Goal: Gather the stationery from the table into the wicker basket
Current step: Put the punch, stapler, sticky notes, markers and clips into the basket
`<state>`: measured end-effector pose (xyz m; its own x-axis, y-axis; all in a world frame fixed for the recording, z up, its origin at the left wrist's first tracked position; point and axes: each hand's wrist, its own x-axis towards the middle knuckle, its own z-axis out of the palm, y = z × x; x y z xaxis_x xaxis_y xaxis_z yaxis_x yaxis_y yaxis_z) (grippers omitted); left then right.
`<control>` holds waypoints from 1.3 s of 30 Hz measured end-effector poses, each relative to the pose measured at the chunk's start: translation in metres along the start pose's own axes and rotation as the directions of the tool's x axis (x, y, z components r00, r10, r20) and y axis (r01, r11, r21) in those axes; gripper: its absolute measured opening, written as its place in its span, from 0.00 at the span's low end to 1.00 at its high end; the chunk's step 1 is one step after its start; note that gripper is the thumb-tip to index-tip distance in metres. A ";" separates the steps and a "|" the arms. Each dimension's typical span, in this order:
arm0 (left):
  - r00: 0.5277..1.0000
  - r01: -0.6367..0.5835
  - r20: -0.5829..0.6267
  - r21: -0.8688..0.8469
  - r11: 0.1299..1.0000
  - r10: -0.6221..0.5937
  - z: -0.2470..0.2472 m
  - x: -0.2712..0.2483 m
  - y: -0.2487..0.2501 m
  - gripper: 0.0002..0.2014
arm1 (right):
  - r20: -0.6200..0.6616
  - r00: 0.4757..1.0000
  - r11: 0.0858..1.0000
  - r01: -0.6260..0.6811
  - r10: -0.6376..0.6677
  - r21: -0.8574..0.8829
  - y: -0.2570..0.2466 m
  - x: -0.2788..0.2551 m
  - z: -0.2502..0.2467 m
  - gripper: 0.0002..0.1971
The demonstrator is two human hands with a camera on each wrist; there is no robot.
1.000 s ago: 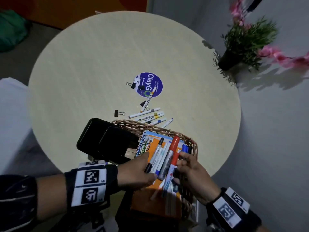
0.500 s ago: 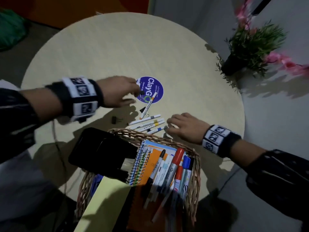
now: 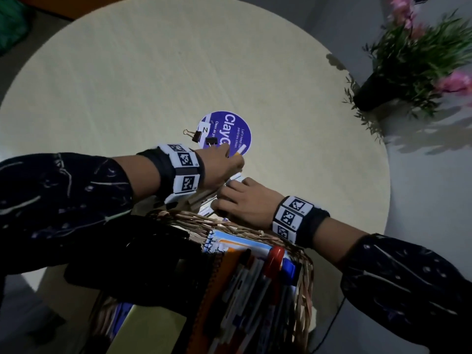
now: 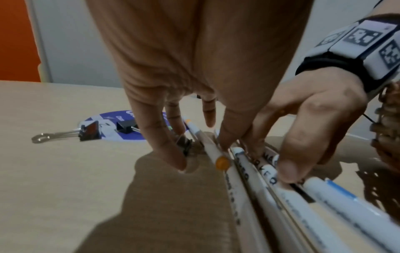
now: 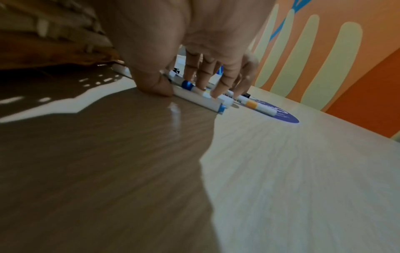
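Observation:
The wicker basket (image 3: 237, 224) at the table's near edge holds notebooks and several markers. Just beyond its rim, several white markers (image 4: 268, 172) lie side by side on the table. My left hand (image 3: 229, 159) reaches down over them, thumb and index finger pinching the orange-tipped marker (image 4: 216, 154), with a small black binder clip (image 4: 186, 145) beside the thumb. My right hand (image 3: 224, 198) grips the blue-capped markers (image 5: 201, 96) between thumb and fingers. Two more binder clips (image 3: 192, 134) (image 3: 212, 141) lie on the purple round sticker (image 3: 237, 129).
A black case (image 3: 132, 254) leans at the basket's left side. A potted plant with pink flowers (image 3: 408, 60) stands past the table's right edge. The round table (image 3: 153, 72) stretches bare beyond the sticker.
Both hands left the basket for the table. In the last half second my left hand came back from the sticker's clips onto the markers, beside my right hand.

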<state>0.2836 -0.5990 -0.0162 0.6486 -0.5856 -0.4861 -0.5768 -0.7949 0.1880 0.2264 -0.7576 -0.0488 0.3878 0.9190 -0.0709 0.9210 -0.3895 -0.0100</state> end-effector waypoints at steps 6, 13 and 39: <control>0.995 0.011 0.097 0.095 0.995 -0.020 0.001 -0.005 -0.003 0.25 | -0.024 0.999 0.998 -0.028 0.027 -0.063 -0.001 0.005 0.010 0.13; 0.997 0.077 0.014 0.223 0.972 -0.082 0.019 -0.002 0.009 0.23 | -0.054 0.988 0.990 -0.143 0.142 -0.012 -0.001 0.004 0.013 0.15; 0.975 0.007 -0.191 -0.479 0.878 -0.112 -0.092 -0.112 0.035 0.25 | 0.369 0.481 -0.160 -0.420 0.795 0.893 -0.118 -0.114 -0.135 0.10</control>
<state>0.2362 -0.5761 0.1237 0.7918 -0.5124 -0.3323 -0.2636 -0.7776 0.5708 0.0784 -0.8077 0.0954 0.9055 0.1102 -0.4097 -0.3428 -0.3788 -0.8596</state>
